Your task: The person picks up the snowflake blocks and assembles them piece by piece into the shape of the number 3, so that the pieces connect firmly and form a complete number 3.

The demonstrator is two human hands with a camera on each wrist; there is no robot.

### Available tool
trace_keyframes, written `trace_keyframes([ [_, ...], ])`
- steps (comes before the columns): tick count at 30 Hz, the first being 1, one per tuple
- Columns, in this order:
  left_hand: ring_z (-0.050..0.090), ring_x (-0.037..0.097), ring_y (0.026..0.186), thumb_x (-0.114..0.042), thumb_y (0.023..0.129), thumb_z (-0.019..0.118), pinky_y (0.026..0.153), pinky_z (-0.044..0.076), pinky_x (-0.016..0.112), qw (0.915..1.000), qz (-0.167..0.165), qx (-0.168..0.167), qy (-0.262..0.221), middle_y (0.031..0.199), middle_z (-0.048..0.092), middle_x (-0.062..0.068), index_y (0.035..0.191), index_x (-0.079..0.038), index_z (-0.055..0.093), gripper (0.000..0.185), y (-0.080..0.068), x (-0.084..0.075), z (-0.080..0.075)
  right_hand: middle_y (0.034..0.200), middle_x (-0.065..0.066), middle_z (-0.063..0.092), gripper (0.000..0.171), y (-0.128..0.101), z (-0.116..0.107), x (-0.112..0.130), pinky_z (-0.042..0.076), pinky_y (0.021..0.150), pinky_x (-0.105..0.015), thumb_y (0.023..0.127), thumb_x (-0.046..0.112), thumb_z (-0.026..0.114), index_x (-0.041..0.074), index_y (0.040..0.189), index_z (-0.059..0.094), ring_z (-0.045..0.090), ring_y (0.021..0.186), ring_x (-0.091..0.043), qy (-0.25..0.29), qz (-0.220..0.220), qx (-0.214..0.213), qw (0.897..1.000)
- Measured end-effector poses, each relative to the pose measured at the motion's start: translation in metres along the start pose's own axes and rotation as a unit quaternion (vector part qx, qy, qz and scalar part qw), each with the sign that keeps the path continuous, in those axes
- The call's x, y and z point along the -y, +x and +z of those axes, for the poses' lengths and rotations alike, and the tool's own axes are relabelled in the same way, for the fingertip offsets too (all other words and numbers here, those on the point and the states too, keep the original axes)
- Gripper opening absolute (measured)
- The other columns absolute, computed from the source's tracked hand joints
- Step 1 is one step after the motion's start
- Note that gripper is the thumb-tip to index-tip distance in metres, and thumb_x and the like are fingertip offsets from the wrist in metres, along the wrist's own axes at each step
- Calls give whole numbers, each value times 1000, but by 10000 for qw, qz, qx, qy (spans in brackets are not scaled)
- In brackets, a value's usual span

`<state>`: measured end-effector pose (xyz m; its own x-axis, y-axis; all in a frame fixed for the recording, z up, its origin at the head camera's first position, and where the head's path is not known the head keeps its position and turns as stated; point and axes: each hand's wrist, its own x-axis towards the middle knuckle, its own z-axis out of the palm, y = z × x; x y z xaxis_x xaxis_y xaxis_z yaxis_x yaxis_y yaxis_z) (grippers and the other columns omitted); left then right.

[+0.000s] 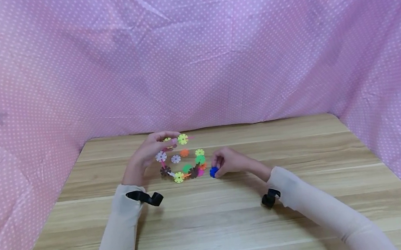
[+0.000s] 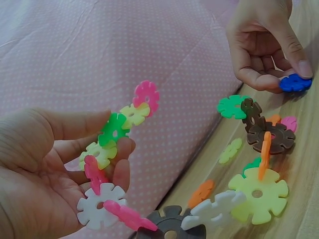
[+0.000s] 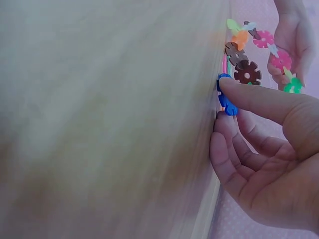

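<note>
A chain of notched plastic snowflake discs, mostly yellow, pink, white, brown and green, curves from my left hand down toward the tabletop. In the left wrist view, the thumb and fingers pinch the chain near a green disc. A pink disc forms its upper end; past a big yellow disc the far end runs through brown discs to a green one. My right hand pinches a blue disc between thumb and forefinger, low over the wood, just right of the chain.
Several loose discs lie on the wooden table within the chain's curve and beside it, among them a white disc, an orange one and a yellow one. A pink dotted cloth hangs behind the table and along both sides.
</note>
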<state>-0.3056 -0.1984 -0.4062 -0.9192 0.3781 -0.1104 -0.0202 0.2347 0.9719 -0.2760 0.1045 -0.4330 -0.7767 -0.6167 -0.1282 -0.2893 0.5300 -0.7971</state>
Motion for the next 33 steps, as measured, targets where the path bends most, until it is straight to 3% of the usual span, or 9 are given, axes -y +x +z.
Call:
trace_keyframes([
  [12, 60, 27, 121, -25, 101, 65, 108, 47, 52, 9995, -146, -289, -61, 137, 60, 12, 135, -7, 62, 39, 5, 3, 13, 85, -10, 65, 23, -2, -2, -5, 52, 68, -19, 77, -7, 83, -4, 92, 65, 58, 76, -12, 200, 2, -187, 9996],
  [20, 60, 29, 119, -20, 100, 66, 110, 47, 55, 9984, 36, -314, -470, 135, 58, 10, 133, -5, 63, 37, 11, 4, 29, 85, -7, 64, 17, -4, -11, -11, 52, 63, -21, 83, -9, 75, -6, 98, 66, 57, 75, -13, 622, 267, -487, 9965],
  [27, 64, 14, 101, -19, 99, 67, 101, 51, 51, 9981, 255, -360, -428, 118, 65, 4, 129, -4, 66, 34, 14, 3, 45, 84, -6, 65, 17, -4, -27, -6, 53, 61, -22, 89, -6, 70, -10, 105, 66, 59, 72, -12, 1184, 610, -1399, 9812],
  [33, 66, 20, 102, -17, 98, 67, 100, 53, 48, 9973, 409, -420, -447, 113, 68, 3, 127, -3, 67, 32, 14, 3, 54, 87, -1, 69, 25, -1, -35, 2, 62, 75, -30, 93, -3, 69, -10, 116, 63, 65, 74, -8, 1973, 227, -2127, 9567],
])
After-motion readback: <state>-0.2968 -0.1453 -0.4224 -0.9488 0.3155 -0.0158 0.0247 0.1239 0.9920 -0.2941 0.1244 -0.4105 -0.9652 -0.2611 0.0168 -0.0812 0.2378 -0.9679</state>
